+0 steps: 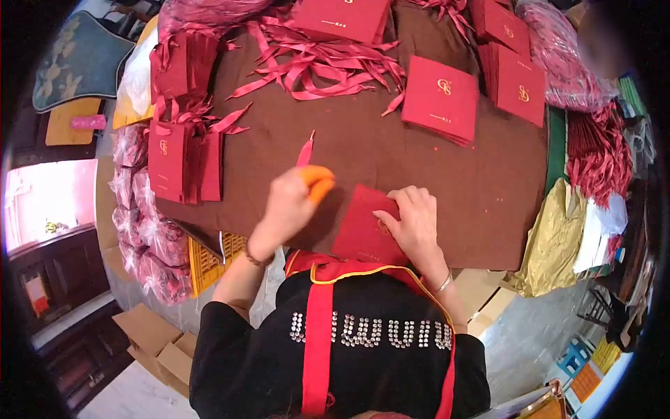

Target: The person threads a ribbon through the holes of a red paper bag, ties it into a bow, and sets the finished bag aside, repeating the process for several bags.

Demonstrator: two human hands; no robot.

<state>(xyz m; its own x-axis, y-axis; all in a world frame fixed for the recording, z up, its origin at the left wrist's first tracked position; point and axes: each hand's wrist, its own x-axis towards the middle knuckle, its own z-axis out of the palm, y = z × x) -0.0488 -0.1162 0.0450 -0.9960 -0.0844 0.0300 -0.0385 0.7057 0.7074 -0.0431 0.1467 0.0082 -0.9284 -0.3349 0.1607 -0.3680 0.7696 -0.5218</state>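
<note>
My left hand (292, 202) is above the brown cloth, its fingers closed and orange covers on the fingertips. A short red ribbon (305, 152) with a pale tip sticks up from those fingers. A red card or pouch (363, 227) with gold print lies at the table's front edge, close to my body. My right hand (414, 220) rests on its right side, with thumb and fingers spread over it. Part of the print is hidden under this hand.
Red ribbons (328, 63) lie in a loose heap at the back. Stacks of printed red pouches stand at the left (167, 160), at centre right (440, 98) and far right (513, 84). A gold bag (555, 241) hangs by the right edge; an orange crate (209, 262) is at lower left.
</note>
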